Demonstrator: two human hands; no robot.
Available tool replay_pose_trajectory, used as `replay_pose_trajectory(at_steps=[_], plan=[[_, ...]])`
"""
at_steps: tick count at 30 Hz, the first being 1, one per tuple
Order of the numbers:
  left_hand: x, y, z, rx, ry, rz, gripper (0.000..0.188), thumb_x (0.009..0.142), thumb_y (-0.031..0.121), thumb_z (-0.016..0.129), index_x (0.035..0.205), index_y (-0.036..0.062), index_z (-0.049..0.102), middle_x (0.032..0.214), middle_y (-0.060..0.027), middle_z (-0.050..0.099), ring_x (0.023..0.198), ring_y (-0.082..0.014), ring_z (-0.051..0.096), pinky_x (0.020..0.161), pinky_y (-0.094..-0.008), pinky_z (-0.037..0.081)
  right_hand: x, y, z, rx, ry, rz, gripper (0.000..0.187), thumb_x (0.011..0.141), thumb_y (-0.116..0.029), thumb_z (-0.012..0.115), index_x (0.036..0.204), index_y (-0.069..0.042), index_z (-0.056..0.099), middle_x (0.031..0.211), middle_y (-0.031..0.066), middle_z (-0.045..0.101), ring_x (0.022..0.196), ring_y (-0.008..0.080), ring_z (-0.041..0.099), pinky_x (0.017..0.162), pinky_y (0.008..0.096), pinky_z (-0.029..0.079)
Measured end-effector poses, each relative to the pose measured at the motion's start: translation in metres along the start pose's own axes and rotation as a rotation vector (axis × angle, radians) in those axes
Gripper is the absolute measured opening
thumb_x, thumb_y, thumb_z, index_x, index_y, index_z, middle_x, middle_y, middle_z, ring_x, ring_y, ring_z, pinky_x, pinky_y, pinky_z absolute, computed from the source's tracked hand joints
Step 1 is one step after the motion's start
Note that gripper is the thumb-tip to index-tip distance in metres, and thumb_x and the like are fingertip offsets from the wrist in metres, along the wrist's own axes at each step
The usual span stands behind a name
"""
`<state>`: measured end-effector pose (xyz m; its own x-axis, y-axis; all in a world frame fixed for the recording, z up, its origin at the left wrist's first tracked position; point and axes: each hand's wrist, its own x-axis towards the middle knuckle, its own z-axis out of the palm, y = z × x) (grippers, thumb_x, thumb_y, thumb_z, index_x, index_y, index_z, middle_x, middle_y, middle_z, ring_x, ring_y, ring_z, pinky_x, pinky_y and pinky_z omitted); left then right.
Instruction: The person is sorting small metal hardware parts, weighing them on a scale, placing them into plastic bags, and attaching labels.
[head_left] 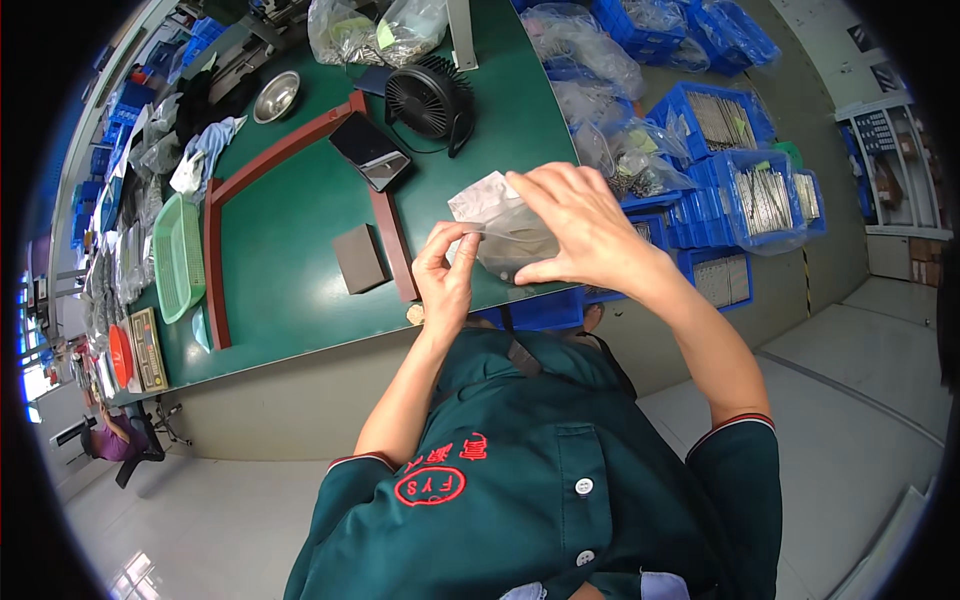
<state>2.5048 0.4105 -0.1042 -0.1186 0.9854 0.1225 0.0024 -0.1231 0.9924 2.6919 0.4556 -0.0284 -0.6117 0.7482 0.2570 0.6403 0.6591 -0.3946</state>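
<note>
At the front edge of the green table, a clear plastic bag is between my hands. My left hand pinches the bag's left edge between thumb and fingertips. My right hand spans the bag's right side, with the thumb at its near edge and the fingers at its far edge. What the bag holds, if anything, is hard to make out. A crumpled whitish sheet shows just beyond the bag, partly covered by it. Left of my left hand lies a grey-brown rectangular block.
A red-brown frame lies on the green table, with a phone across it. Beyond are a black fan and a metal bowl. A green basket sits left. Blue crates of metal parts stand right.
</note>
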Motion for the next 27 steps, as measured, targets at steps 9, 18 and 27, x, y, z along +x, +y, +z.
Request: replay_pose_trajectory(at_steps=[9,18,27], plan=[[0.007,0.007,0.003,-0.093,0.002,0.034,0.009,0.085,0.005,0.058,0.091,-0.0014,0.061,0.086,-0.0043,0.056,0.080,-0.0120,0.051,0.072,-0.0229,0.040,0.008,0.000,0.010,0.153,-0.059,0.095,0.015,0.069,-0.016,0.066,0.075,-0.003,0.063,0.075,0.0085,0.061,0.080,0.0235,0.056,0.076,0.0377,0.039],[-0.004,0.003,0.007,-0.011,0.044,0.059,0.006,0.087,0.000,0.051,0.090,-0.0025,0.057,0.090,-0.0061,0.055,0.086,-0.0129,0.051,0.078,-0.0235,0.040,0.017,-0.017,0.032,0.129,0.223,0.014,0.011,0.067,-0.016,0.061,0.062,-0.007,0.059,0.072,0.0025,0.058,0.080,0.0205,0.054,0.072,0.0358,0.039],[-0.007,-0.001,0.010,-0.065,0.049,0.028,0.010,0.090,0.009,0.052,0.090,-0.0010,0.055,0.092,-0.0036,0.055,0.085,-0.0104,0.050,0.081,-0.0243,0.039,0.011,-0.019,0.042,0.072,0.198,-0.011,0.015,0.066,-0.021,0.061,0.060,-0.007,0.057,0.068,0.0040,0.054,0.079,0.0185,0.051,0.074,0.0333,0.036]])
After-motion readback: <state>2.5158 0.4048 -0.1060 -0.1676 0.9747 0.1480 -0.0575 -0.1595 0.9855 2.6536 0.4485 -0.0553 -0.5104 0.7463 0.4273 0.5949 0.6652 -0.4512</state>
